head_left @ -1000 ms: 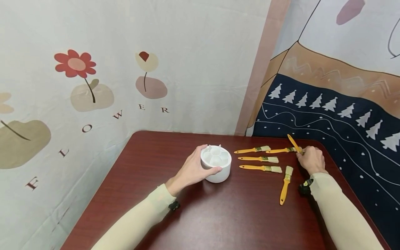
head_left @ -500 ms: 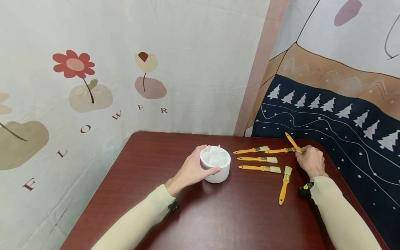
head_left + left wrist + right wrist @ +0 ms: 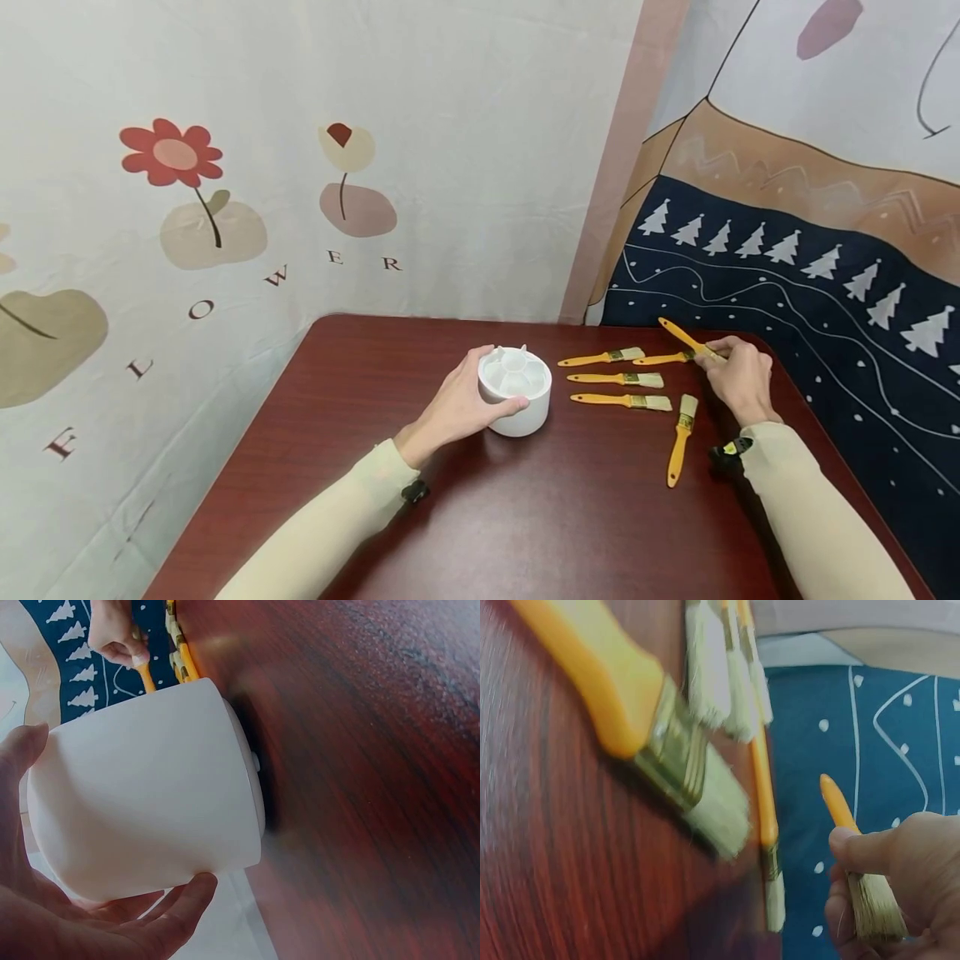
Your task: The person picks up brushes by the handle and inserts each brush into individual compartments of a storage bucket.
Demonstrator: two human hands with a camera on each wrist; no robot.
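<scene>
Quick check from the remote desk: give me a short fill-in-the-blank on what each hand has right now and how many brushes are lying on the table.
1. The left hand grips the white ____.
2. The right hand pinches one yellow-handled ____.
3. ____ other brushes lie flat on the table.
4. The held brush's handle points ____ from the person.

Missing words: pot; brush; Five; away

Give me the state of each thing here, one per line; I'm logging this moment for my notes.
White pot: upright on the table, gripped at its side.
Left hand: curled round the white pot.
Held brush: lifted, handle tilted up and to the left.
Right hand: pinching the held brush near its bristles.
Five other brushes: lying flat on the table, untouched.
</scene>
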